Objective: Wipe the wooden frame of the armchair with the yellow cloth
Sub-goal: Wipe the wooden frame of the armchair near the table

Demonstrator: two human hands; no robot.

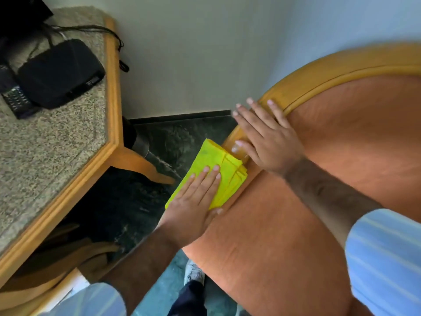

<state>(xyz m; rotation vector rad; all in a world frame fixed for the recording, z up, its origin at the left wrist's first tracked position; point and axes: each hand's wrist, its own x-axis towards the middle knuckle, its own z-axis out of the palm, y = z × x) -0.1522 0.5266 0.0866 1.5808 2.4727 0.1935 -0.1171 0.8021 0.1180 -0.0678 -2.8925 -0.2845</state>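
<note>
The armchair's curved wooden frame [319, 76] arcs around its orange upholstered back [341, 137]. A folded yellow cloth [214, 160] lies over the frame's lower left part. My left hand [196, 201] presses flat on the cloth, fingers together, pinning it against the wood. My right hand [264, 135] rests just above the cloth, palm down with fingers spread over the frame and the edge of the upholstery. The frame beneath the cloth and both hands is hidden.
A wood-edged table with a speckled stone top [57, 144] stands at the left, close to the chair. On it sit a black box [59, 74] with cables and a remote control [18, 101]. Dark green carpet [182, 135] and a pale wall [193, 53] lie behind.
</note>
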